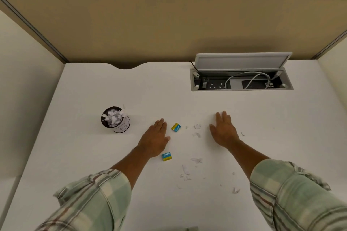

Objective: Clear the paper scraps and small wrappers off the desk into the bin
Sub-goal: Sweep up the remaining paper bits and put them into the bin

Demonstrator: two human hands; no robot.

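Note:
A small round bin (115, 120), dark inside with a white label, stands on the white desk (78, 146) at the left and is heaped with crumpled paper. My left hand (155, 138) lies flat and open on the desk to the right of the bin, holding nothing. One blue and yellow wrapper (176, 127) lies just right of its fingers, another (167, 156) just below its thumb. My right hand (224, 130) rests flat and open further right. Several white paper scraps (196, 131) lie between the hands, and more scraps (185, 169) are scattered nearer me.
An open cable box (241, 80) with sockets and a grey cable is sunk into the desk at the back right, its lid (242, 61) raised. Beige partition walls (150, 24) close the desk at the back and sides. One scrap (124, 107) lies just behind the bin.

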